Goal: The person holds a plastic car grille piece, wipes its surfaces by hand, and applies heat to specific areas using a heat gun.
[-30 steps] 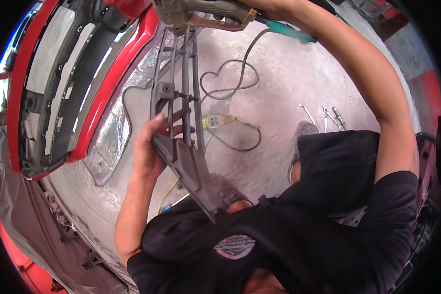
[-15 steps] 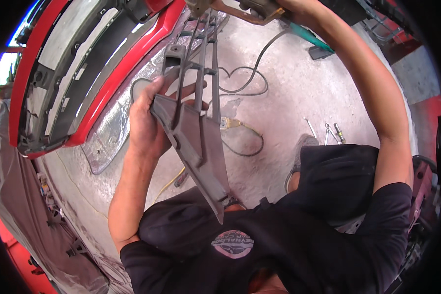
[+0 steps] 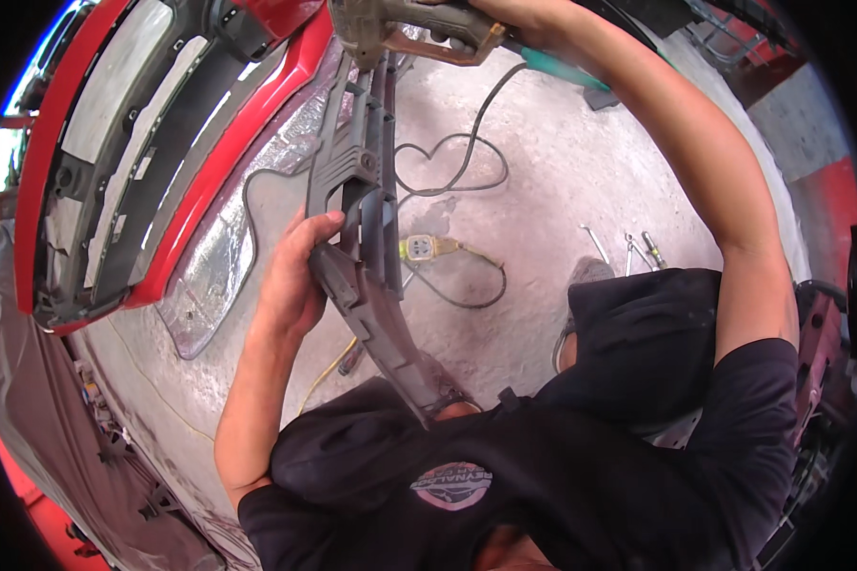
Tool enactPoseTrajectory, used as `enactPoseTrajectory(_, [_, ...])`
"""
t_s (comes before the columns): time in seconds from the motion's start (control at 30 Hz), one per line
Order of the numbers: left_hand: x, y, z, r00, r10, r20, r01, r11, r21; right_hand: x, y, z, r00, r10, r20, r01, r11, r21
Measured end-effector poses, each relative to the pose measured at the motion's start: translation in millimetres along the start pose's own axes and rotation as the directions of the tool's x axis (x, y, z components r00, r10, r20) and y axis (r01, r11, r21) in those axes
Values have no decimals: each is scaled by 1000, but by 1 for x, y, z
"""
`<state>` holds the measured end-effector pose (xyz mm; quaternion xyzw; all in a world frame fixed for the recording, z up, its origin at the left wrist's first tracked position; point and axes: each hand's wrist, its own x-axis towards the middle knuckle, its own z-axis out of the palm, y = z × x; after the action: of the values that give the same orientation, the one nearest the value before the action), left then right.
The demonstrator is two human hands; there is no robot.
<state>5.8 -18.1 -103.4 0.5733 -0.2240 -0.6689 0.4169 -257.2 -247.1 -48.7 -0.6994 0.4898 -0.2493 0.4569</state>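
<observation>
Concrete floor (image 3: pixel 567 171) lies beneath us; our left hand (image 3: pixel 297 276) pinches the grille (image 3: pixel 376 309), between our shirt (image 3: pixel 581 476) and the tool (image 3: pixel 360 33); our right hand (image 3: pixel 507 8) is at the tool, its grip we cannot tell.

Head-worn left fisheye, close overhead, facing down.

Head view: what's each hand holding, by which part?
Left hand: grey slatted panel, by left edge, midway. Right hand: power tool, apparently its handle; grip partly cropped.
</observation>
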Motion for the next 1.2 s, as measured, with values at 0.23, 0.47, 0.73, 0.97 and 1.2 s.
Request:
enactPoseTrajectory(0.23, [2,-8,-3,1000,0,25,0,1000,11,25,11,1,997,71,-26,-69,996,59])
enactPoseTrajectory(0.47, [9,-16,-20,999,11,36,-13,999,51,29,12,-4,998,27,49,-28,999,27])
enactPoseTrajectory(0.73, [2,-14,-12,1000,15,-8,-14,998,59,81,55,20,982,-93,-166,87,995,-47])
enactPoseTrajectory(0.97, [9,-12,-13,998,-22,67,15,994,110,102,70,15,973,-65,-223,99,985,142])
enactPoseTrajectory(1.2, [3,-13,-9,1000,-5,-10,6,995,102,102,70,20,998,34,49,-58,775,630])
